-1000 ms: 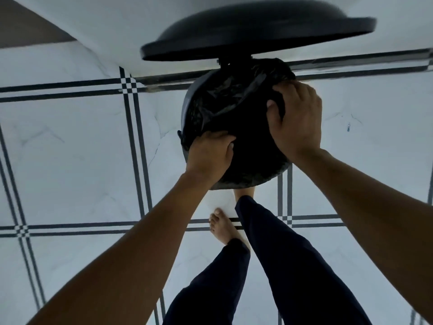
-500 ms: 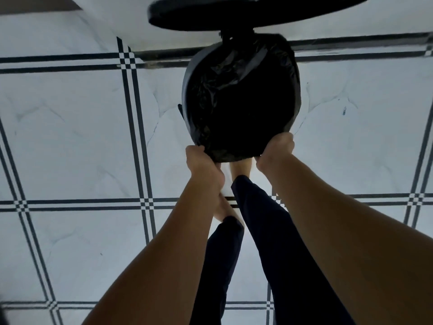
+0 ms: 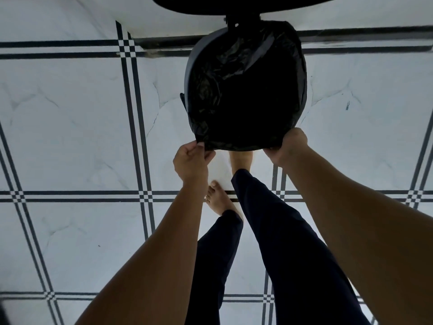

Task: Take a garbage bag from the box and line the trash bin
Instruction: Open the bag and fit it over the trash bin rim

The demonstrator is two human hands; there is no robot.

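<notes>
A black garbage bag [image 3: 248,90] sits inside a round grey trash bin [image 3: 190,73] on the floor, its plastic draped over most of the rim. The bin's dark lid [image 3: 234,5] stands raised at the top of the view. My left hand [image 3: 191,163] pinches the bag's near left edge below the bin. At the bag's near right edge, my right hand [image 3: 289,146] is closed on the plastic. The bin's left rim shows bare grey. No box is in view.
White marble floor tiles [image 3: 70,127] with dark grid lines surround the bin. My bare feet [image 3: 219,198] and dark trouser legs [image 3: 281,242] are just below the bin; the right foot [image 3: 241,159] is against its base. A white wall base runs behind.
Both hands left the top of the bag, moved down to its near edge, gripped it there and spread apart. The view has shifted slightly closer.
</notes>
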